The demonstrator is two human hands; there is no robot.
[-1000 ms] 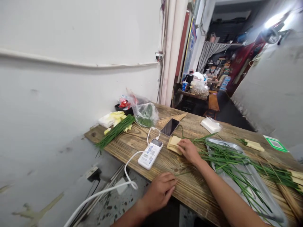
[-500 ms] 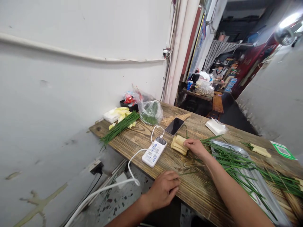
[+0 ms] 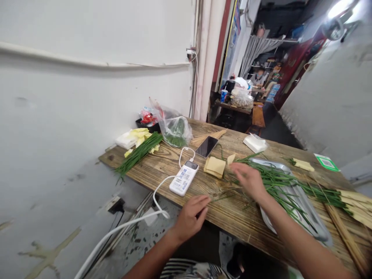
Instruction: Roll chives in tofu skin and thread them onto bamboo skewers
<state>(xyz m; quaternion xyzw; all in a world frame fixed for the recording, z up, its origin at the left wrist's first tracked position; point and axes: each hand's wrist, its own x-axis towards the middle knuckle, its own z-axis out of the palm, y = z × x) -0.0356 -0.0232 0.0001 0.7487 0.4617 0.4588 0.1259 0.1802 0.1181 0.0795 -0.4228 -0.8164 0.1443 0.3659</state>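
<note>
A single pale yellow tofu sheet (image 3: 231, 159) is pinched in the fingers of my right hand (image 3: 249, 180), just right of the stack of square tofu sheets (image 3: 215, 167) on the wooden table. Over the table's near edge is my left hand (image 3: 192, 217), fingers loosely bent with a gap to the thumb, nothing seen in it. A thin green chive strand (image 3: 222, 198) lies by its fingertips. Right of my right hand, long chives (image 3: 276, 179) lie across a metal tray (image 3: 312, 205).
A white power bank (image 3: 183, 180) with cables lies left of the stack, a dark phone (image 3: 207, 146) behind it. Further back are a chive bundle (image 3: 141, 153), a plastic bag (image 3: 176, 131) and skewers (image 3: 212, 136). Rolled tofu sheets with chives (image 3: 353, 201) lie right. A person (image 3: 259, 77) sits far back.
My right hand has lifted a tofu sheet off the stack and moved right with it. The left hand's fingers have loosened and straightened somewhat. The whole view has shifted a little.
</note>
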